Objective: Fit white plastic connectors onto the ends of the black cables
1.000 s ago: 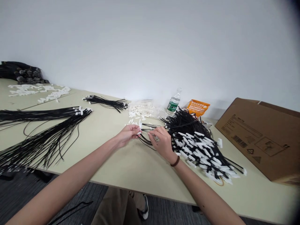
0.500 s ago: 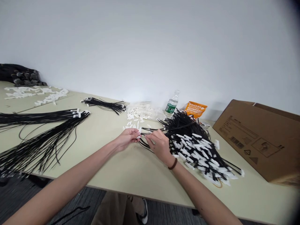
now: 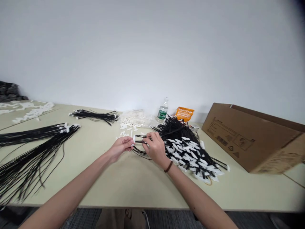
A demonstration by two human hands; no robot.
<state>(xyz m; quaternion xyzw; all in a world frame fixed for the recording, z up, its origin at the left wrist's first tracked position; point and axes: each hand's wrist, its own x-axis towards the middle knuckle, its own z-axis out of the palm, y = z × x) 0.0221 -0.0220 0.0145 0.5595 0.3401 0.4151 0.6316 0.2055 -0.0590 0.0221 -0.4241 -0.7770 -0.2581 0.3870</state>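
My left hand (image 3: 119, 147) pinches a small white plastic clip (image 3: 133, 139) at the end of thin black cords (image 3: 140, 140). My right hand (image 3: 155, 148), with a dark band on its wrist, grips those same cords a little to the right of the clip. The cords loop back toward a large pile of black cords with white clips (image 3: 188, 148) lying just right of my right hand. Loose white clips (image 3: 134, 119) are heaped behind my hands.
Long bundles of black cords (image 3: 33, 143) cover the table's left side, and a smaller bundle (image 3: 95, 115) lies further back. A water bottle (image 3: 162, 111) and an orange packet (image 3: 185, 113) stand near the wall. A cardboard box (image 3: 252, 136) lies on the right.
The view has swung right and tilted up, so everything sits further left and lower. Both hands keep their hold on the clip and cords, close together.
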